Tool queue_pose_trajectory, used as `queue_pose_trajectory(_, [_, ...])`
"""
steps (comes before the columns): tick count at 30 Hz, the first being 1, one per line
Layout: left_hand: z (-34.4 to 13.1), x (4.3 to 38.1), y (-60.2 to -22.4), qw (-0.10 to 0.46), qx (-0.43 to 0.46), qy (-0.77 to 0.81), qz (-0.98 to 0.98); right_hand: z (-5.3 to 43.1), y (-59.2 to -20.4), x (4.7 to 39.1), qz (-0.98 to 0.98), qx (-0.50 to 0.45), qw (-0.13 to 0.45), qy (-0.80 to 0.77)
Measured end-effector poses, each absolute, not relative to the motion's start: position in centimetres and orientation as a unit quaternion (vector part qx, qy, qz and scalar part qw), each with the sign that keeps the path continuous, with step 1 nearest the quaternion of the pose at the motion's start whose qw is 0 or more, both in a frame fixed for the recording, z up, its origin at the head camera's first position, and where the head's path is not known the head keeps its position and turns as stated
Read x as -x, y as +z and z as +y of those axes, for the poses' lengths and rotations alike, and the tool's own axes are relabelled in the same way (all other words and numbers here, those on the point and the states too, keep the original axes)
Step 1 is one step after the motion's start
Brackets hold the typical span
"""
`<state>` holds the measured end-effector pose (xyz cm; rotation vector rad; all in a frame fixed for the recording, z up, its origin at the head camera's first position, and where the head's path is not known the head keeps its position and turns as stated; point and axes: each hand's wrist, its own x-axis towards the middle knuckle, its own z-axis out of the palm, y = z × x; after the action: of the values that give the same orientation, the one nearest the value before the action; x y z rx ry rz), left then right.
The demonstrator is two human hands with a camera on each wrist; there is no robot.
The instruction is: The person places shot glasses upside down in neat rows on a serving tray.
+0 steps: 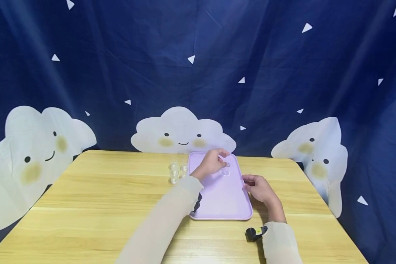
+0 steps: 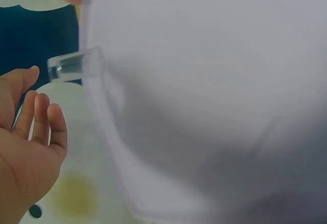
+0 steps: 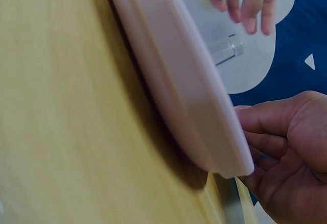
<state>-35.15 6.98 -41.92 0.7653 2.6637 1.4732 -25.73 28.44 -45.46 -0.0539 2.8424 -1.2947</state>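
Looking from left to right, we see a white cloud with a smiling face printed on a dark blue curtain, beyond the left edge of a pale wooden tabletop. Towards the middle of the tabletop's far edge, several clear cups are grouped close together. A second smiling cloud is printed on the curtain behind them.

Just right of the cups lies a lilac tray, its far short side at the tabletop's far edge and its near side well in from the near edge. A cream left sleeve reaches in from the near edge, with a black device at the wrist. The left hand hovers over the tray's far half, fingers loosely bent and thumb apart, holding nothing. Just beside its fingers, a single clear cup stands upright on the tray, near the far right corner; both wrist views show a gap between them.

At the tray's right edge, the right hand touches the rim, fingers slightly bent; their tips are partly hidden, so we cannot tell whether they pinch it. Another black device sits by the right cuff.
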Motion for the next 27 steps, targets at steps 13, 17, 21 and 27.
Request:
queue_pose_trajectory(13, [2.9, 35.5, -37.9, -0.013, -0.273, 0.425, 0.863, 28.3, -45.3, 25.5, 0.917, 0.017, 0.013, -0.399])
queue_pose_trajectory(17, [1.4, 35.6, -37.1, -0.023, -0.273, 0.414, 0.868, 28.3, -45.1, 25.3, 0.918, 0.015, 0.017, -0.396])
queue_pose_trajectory(21, [-0.1, 35.7, -36.8, -0.019, -0.264, 0.403, 0.876, 28.2, -45.2, 25.3, 0.919, 0.012, 0.018, -0.393])
queue_pose_trajectory(27, [-2.8, 35.7, -36.8, -0.011, -0.255, 0.404, 0.878, 28.1, -45.3, 25.3, 0.917, 0.009, 0.017, -0.397])
